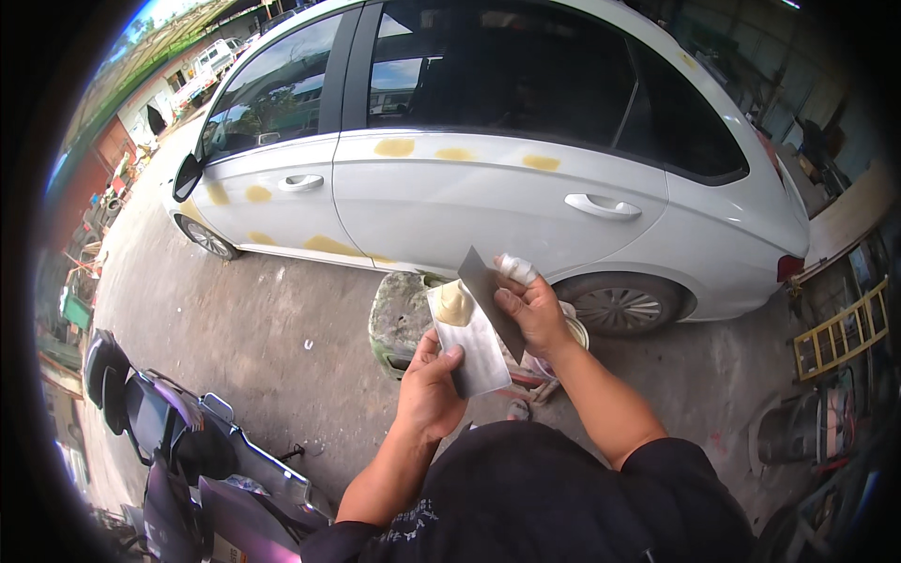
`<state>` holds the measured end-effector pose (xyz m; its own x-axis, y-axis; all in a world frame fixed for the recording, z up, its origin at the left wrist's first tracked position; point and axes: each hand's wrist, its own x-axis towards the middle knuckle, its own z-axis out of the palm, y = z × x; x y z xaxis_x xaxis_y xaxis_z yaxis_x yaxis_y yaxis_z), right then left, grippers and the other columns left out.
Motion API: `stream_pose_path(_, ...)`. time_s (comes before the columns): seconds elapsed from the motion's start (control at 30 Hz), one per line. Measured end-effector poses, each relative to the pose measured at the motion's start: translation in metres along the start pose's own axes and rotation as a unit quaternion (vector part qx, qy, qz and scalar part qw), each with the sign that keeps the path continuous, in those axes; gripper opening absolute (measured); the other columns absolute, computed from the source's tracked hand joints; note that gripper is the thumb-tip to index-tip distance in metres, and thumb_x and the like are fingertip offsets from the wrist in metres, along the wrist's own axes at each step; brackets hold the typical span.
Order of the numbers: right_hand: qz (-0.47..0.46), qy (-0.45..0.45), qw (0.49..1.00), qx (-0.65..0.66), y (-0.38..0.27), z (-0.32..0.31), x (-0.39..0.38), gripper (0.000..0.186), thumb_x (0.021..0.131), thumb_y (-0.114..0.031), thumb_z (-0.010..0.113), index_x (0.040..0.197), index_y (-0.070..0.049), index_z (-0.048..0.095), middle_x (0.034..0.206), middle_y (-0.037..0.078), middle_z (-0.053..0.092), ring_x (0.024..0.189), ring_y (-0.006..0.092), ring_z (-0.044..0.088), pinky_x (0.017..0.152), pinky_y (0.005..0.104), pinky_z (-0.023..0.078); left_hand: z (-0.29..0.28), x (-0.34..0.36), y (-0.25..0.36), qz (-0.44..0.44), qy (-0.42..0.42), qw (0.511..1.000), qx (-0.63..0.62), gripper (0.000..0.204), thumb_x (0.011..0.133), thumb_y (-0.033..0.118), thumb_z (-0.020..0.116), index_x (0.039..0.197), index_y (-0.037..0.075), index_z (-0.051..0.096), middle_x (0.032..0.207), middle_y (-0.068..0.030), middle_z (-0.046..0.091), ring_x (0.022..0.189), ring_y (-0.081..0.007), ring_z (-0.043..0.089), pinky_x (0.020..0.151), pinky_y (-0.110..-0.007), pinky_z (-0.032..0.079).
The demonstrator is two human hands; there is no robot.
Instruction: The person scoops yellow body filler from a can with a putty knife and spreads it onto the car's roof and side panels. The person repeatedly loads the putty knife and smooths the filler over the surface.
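Note:
My left hand (430, 389) grips a pale, flat metal plate (469, 358) from below, with a lump of beige paste (453, 302) on its upper part. My right hand (533, 314), a white wrap round one finger, holds a thin dark grey spreader blade (490, 293) upright against the plate's right side, beside the paste. Behind the hands stands a white car (497, 216), with yellowish patches on its doors and lower panel. Below them is a worn, mottled green stool (394, 319), with a pale container (579, 333) partly hidden by my right hand.
A dark purple scooter (216, 497) stands at lower left. At right are a yellow ladder (840, 330) and a pile of workshop items. The concrete ground (291, 328) runs along the car, with clutter and parked vehicles (214, 66) along the far left wall.

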<state>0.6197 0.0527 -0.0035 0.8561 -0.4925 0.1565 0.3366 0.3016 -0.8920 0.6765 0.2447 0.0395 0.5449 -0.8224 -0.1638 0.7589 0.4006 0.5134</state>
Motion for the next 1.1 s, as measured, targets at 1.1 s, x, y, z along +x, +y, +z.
stream_pose_path(1.1,-0.024,-0.054,0.991,-0.119,-0.050,0.016,-0.027,0.065,0.087,0.000,0.065,0.144,-0.003,0.035,0.128,0.013,0.053,0.109,0.0156,0.057,0.093,0.0304,0.049,-0.020,0.011,0.025,0.165,-0.135,0.881,0.423,0.045,0.095,-0.005,0.047,0.140,0.001,0.044,0.131,-0.0096,0.056,0.119,-0.0198,0.054,0.103,-0.032,0.041)
